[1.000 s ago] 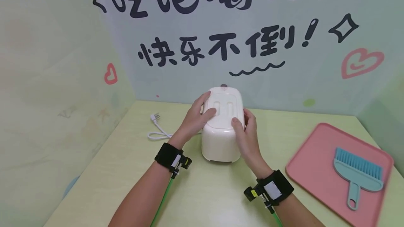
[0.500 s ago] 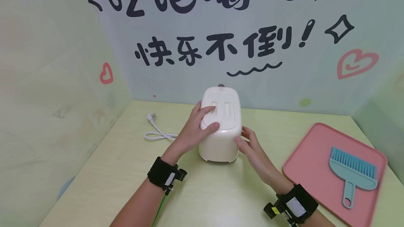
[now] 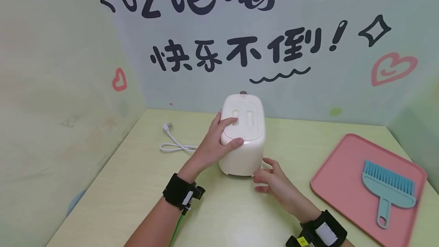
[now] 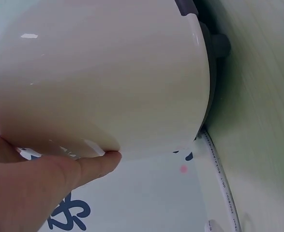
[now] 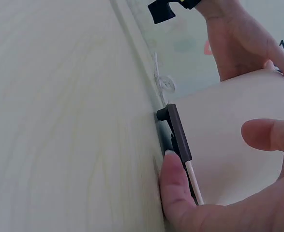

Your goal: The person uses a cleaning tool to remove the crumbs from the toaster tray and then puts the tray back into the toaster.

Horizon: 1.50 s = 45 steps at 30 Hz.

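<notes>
A rounded white appliance (image 3: 241,159) with two slots in its lid stands upright on the table. My left hand (image 3: 214,142) lies over its upper left edge, fingers spread and thumb on the front rim. My right hand (image 3: 279,182) is at the lower right corner. In the right wrist view a finger of my right hand (image 5: 219,193) touches the dark base edge (image 5: 178,133), with the thumb beside the white body (image 5: 219,140). The left wrist view shows fingertips against the white side (image 4: 108,87).
A white cord with a plug (image 3: 168,128) lies left of the appliance. On the right, a pink tray (image 3: 337,170) holds a blue brush (image 3: 387,186). Behind stands a wall with black lettering.
My right hand has moved from the appliance's upper right side down to its bottom corner. My left hand has shifted slightly, its thumb now on the front rim. The appliance stands in place.
</notes>
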Each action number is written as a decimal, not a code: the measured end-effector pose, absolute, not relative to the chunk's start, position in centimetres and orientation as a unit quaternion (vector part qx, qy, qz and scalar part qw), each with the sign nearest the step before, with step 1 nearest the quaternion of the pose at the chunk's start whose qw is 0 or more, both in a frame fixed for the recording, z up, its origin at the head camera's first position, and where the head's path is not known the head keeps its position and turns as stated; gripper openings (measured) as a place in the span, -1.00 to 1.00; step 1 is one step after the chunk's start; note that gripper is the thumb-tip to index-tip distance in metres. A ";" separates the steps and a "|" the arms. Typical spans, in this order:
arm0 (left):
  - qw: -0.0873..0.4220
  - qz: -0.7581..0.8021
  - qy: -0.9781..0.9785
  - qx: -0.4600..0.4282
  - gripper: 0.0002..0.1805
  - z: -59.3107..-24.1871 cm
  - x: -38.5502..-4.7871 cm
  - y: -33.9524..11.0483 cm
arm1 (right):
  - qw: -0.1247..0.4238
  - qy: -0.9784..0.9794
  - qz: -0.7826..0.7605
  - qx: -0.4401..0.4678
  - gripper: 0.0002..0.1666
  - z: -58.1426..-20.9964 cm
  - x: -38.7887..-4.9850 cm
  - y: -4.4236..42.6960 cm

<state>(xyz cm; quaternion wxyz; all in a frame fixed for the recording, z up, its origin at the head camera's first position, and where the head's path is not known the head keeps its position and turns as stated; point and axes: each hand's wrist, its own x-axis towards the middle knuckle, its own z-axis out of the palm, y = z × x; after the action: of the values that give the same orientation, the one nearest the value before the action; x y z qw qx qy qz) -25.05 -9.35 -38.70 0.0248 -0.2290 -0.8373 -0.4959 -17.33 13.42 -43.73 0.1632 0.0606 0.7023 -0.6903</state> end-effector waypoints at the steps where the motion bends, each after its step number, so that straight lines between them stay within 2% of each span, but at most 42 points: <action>1: 0.027 -0.495 -0.838 -0.229 -0.23 -38.7 -25.0 -9.3 | 0.170 0.696 -0.695 0.059 0.03 -43.8 -17.3 13.4; 10: 0.042 -0.490 -0.843 -0.219 -0.24 -39.2 -24.3 -8.7 | 0.232 0.656 -0.717 0.029 0.15 -44.4 -17.0 13.8; 13: 0.045 -0.490 -0.842 -0.219 -0.24 -39.5 -24.2 -8.4 | 0.236 0.618 -0.750 0.027 0.14 -44.8 -17.0 14.0; 15: 0.048 -0.490 -0.843 -0.218 -0.24 -39.7 -24.1 -8.2 | 0.243 0.583 -0.775 0.030 0.07 -45.1 -17.0 14.1; 19: 0.046 -0.492 -0.843 -0.215 -0.24 -39.7 -24.0 -8.3 | 0.264 0.507 -0.819 0.047 -0.18 -45.0 -16.9 13.4; 21: 0.043 -0.494 -0.841 -0.217 -0.25 -39.8 -24.0 -8.3 | 0.264 0.482 -0.833 0.058 -0.32 -45.0 -16.9 13.0; 23: 0.041 -0.495 -0.840 -0.220 -0.25 -39.8 -23.9 -8.3 | 0.253 0.481 -0.836 0.069 -0.37 -44.9 -16.9 12.5; 26: 0.040 -0.497 -0.837 -0.225 -0.26 -39.8 -23.8 -8.3 | 0.238 0.507 -0.824 0.086 -0.29 -44.9 -17.0 12.2; 33: 0.042 -0.503 -0.833 -0.228 -0.27 -39.6 -23.7 -8.7 | 0.256 0.542 -0.796 0.088 0.12 -45.9 -17.3 12.7; 37: 0.043 -0.506 -0.829 -0.233 -0.27 -39.6 -23.7 -8.8 | 0.260 0.553 -0.788 0.081 0.17 -46.3 -17.5 12.7; 45: 0.037 -0.513 -0.819 -0.252 -0.27 -39.7 -23.8 -8.9 | 0.239 0.606 -0.756 0.059 0.15 -46.7 -17.6 12.5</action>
<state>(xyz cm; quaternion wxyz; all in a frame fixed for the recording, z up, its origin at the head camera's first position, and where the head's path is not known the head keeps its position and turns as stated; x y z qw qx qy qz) -23.83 -8.89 -39.72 0.0374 -0.2522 -0.8194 -0.5134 -17.62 12.51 -46.71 0.2387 0.0585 0.6062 -0.7563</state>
